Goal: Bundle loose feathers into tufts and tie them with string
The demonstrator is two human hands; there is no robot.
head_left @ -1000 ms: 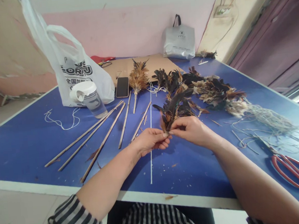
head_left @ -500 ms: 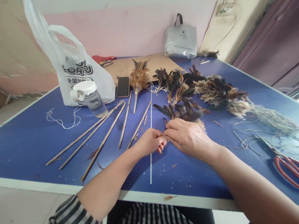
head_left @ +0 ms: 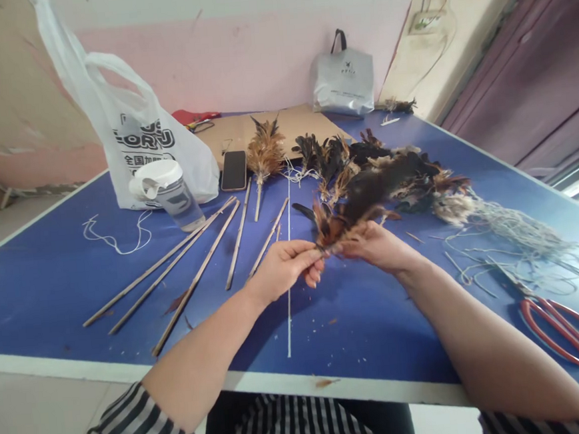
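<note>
My left hand (head_left: 291,267) pinches the base of a brown and black feather bundle (head_left: 333,223) with thumb and fingers. Its plumes fan upward and to the right, partly blurred. Close beside it, my right hand (head_left: 382,246) has its fingers closed at the lower right side of the same bundle; the feathers partly cover the fingertips. Beyond both hands lies a pile of loose dark and tan feathers (head_left: 407,177). A finished-looking brown feather tuft on a stick (head_left: 266,153) rests farther back.
Several thin sticks (head_left: 199,277) lie on the blue table (head_left: 239,338) at left. Behind them stand a lidded plastic cup (head_left: 181,202), a white plastic bag (head_left: 165,160) and a phone (head_left: 234,170). Red-handled scissors (head_left: 562,329) and tangled string (head_left: 526,232) are at right. A silver bag (head_left: 343,82) stands at the back.
My right hand has turned over and shifted slightly right, bringing the feather bundle into sight above my fingers. My left hand stays near the same spot. The view has shifted slightly.
</note>
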